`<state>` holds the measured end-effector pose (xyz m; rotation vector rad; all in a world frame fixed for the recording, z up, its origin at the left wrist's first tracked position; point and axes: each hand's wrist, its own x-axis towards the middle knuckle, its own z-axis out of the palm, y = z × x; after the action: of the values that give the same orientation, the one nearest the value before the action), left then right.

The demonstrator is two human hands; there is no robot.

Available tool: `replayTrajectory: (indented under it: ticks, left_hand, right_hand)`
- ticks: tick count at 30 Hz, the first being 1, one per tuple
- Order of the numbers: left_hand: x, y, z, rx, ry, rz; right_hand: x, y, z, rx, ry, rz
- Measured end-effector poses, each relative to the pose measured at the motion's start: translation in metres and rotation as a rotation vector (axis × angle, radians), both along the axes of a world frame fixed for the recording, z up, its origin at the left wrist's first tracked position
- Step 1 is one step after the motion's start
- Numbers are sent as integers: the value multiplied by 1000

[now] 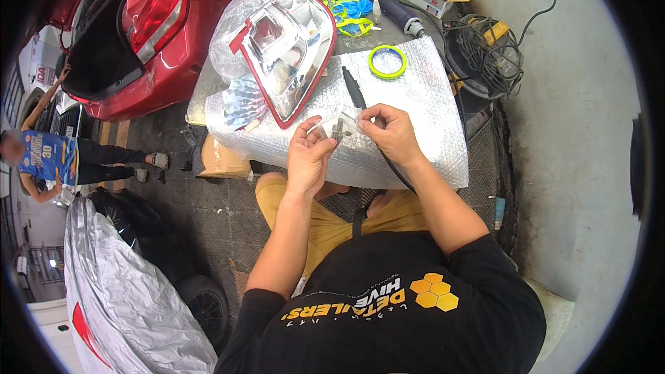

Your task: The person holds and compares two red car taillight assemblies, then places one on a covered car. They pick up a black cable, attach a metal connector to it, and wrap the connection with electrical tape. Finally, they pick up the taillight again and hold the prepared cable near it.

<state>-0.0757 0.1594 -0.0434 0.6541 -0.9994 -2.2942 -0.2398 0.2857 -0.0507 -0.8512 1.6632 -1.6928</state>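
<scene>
Both hands are raised over the near part of a silver bubble-foil sheet [422, 111]. Between them is a small clear plastic bag [348, 123] with a few small dark metal pieces inside, too small to name. My left hand [309, 152] pinches the bag's left side. Its right edge is pinched by my right hand [389, 133]. Just beyond the right hand lies a slim black handheld tool [352, 86], its cord running under that arm. A car tail light housing [302, 14] with a red rim and chrome inside rests beyond the left hand.
A yellow-green tape ring [386, 62], a purple power tool [395, 12] and a small bottle [376, 10] lie farther back. Coiled cables [488, 55] sit at the right near the wall. To the left stand a red car [166, 69] and a person [52, 156].
</scene>
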Motion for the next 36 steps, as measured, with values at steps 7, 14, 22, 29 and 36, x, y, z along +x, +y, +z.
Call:
replayTrajectory:
  ticks: [7,14,22,29,36]
  left_hand:
    - [2,1,-8,-17,-21,-17]
    - [0,3,-10,45,15,-26]
    - [-2,6,-9,38,37,-33]
    - [-3,9,-8,5,51,-38]
    - [-2,9,-11,-46,17,-60]
  right_hand:
    - [-10,5,12,-14,195,117]
    - [-19,9,9,-116,7,187]
    - [-21,13,1,-135,-14,162]
    - [-27,16,-1,-75,-32,267]
    - [-22,12,8,-55,-91,366]
